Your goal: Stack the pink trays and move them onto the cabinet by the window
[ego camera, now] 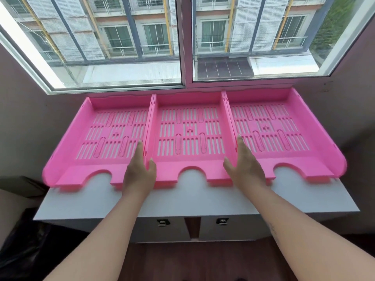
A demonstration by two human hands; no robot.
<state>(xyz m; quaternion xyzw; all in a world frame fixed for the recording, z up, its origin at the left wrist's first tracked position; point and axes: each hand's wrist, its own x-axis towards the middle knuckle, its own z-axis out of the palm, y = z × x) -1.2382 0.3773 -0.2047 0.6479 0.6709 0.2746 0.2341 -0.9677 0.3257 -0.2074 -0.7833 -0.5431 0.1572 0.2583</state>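
Observation:
Three pink slotted trays lie side by side on the white cabinet top (194, 201) under the window: a left tray (81, 159), a middle tray (190, 165) and a right tray (316, 151). My left hand (140, 171) straddles the wall between the left and middle trays, fingers on the left-tray side, thumb inside the middle tray. On the wall between the middle and right trays, my right hand (243, 165) sits the same way, thumb inside the middle tray. Both hands clasp the middle tray's side walls.
The window frame (185, 84) runs right behind the trays. Pinkish walls close in on both sides. The cabinet has two doors with dark handles (162, 222). Dark wooden floor (198, 262) lies below, and a black bag (22, 252) sits at the lower left.

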